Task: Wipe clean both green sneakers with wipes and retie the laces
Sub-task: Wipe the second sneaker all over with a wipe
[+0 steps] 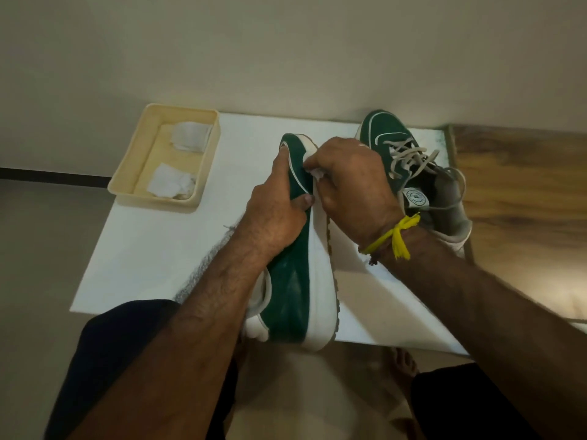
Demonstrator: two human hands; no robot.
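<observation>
Item: green sneaker (pixel 293 281), held on its side over the near edge of the white board (pixel 152 249), long axis running away from the person, toe far, heel near, white sole wall facing right. Left hand (pixel 279 204) grips the upper near the toe, fingers curled round it. Right hand (pixel 352 182) pinches a white wipe (pixel 314 171) against the sole wall near the toe; the unwiped length probably lies toward the heel. Second green sneaker (pixel 409 166), upright on the board's far right, laces (pixel 413 157) loose. Cream tray (pixel 127 173), far left: two crumpled wipes (pixel 171 182).
</observation>
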